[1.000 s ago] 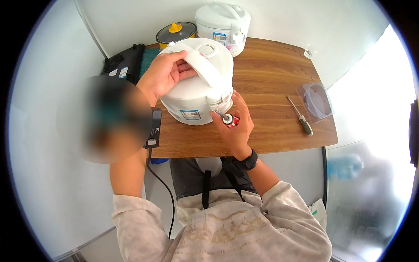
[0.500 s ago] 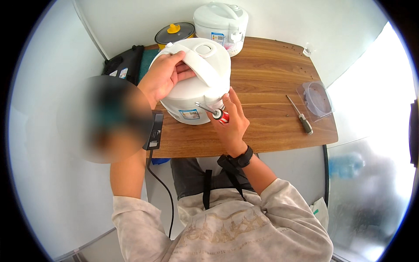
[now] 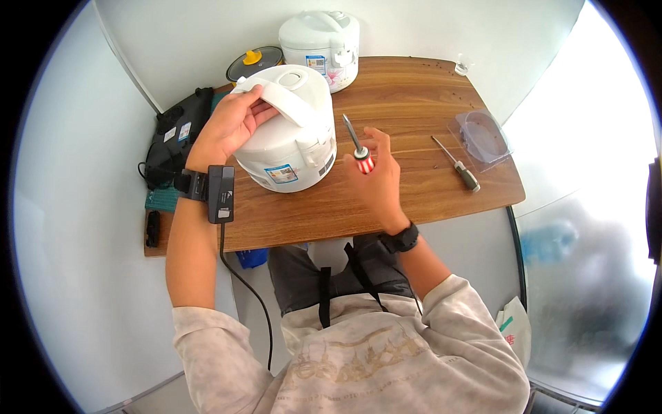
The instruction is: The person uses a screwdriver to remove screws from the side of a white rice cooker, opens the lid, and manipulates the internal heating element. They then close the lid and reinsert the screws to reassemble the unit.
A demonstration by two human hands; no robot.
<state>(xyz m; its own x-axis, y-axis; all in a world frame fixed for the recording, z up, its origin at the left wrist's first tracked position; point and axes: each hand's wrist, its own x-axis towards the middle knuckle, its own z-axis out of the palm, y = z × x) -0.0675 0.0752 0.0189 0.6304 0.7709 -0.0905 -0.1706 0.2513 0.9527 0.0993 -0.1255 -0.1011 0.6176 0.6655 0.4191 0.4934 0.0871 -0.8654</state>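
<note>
A white rice cooker (image 3: 286, 155) with a closed lid stands upright near the table's left front. My left hand (image 3: 238, 124) lies on its lid, fingers curled under the carry handle (image 3: 284, 103) and thumb over it. To the cooker's right, my right hand (image 3: 378, 172) is raised above the table, closed around a screwdriver (image 3: 363, 160) with a red and white striped grip. The screwdriver's metal shaft points up and away, apart from the cooker. Part of the right fingers is blurred.
Behind stand another white rice cooker (image 3: 321, 52) and a glass-lidded pot (image 3: 252, 63). At right lie a dark-handled screwdriver (image 3: 465, 176) and a clear plastic tray (image 3: 483, 138). A black appliance (image 3: 176, 134) rests at left on the wooden table (image 3: 407, 96).
My right hand has drawn the screwdriver away from the cooker's front toward the right, and its shaft now points upward. The left hand stays on the handle. The whole view has shifted a little.
</note>
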